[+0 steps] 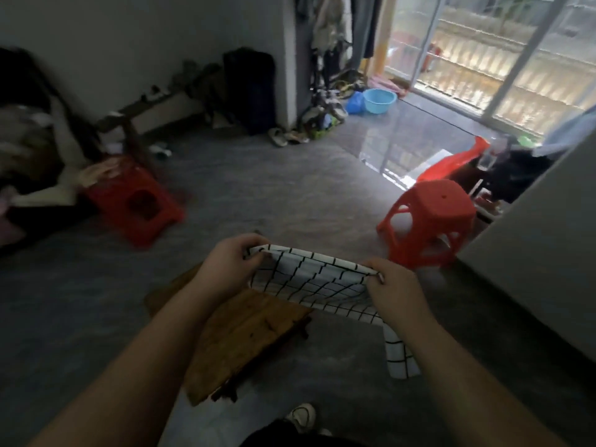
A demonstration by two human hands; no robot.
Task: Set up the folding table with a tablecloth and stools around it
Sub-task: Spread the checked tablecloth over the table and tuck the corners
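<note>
Both hands are gripping the cloth (309,279): the left hand (229,266) is pinching its far-left edge and the right hand (395,285) its right edge, holding it stretched above the desk (245,333), one corner drooping past the desk's right side. The wooden desk is sitting low on the floor, still bare. One red stool (429,221) is standing beyond the desk to the right, another (135,198) well off to its left. Judging from this, spreading well means drawing the hands wider apart, squaring the grid with the desk edges, then lowering evenly.
</note>
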